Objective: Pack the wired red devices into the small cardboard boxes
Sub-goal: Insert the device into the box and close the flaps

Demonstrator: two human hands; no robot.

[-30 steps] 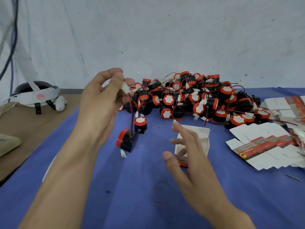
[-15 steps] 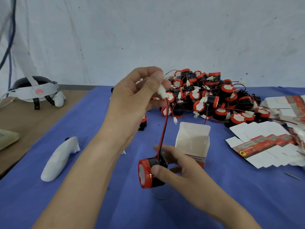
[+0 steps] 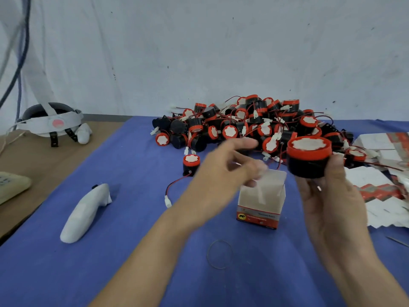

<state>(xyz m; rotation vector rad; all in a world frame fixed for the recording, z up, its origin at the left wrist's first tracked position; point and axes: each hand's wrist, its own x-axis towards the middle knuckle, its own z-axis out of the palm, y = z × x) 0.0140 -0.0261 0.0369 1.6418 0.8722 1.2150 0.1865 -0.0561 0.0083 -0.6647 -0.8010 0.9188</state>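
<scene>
My right hand [image 3: 332, 209] grips a round black device with a red cap [image 3: 308, 155], held up above and to the right of the small open cardboard box [image 3: 260, 207]. That box stands upright on the blue cloth [image 3: 132, 251]. My left hand [image 3: 225, 173] is blurred over the left side of the box mouth, index finger stretched out and the other fingers bent at the opening. Whether it holds the device's wire is unclear. A pale strip shows inside the box. A large pile of the same wired red devices [image 3: 243, 125] lies behind.
One loose device [image 3: 191, 162] with its red wire and white plug [image 3: 168, 203] lies left of the box. A white controller [image 3: 86, 211] lies at left, a headset [image 3: 51, 122] at far left. Flat box blanks [image 3: 380, 196] are stacked at right. A thin ring [image 3: 219, 254] lies in front.
My right hand has lifted the device from low in front of the box to up at its right. My left hand came down from holding the plug high to the box mouth.
</scene>
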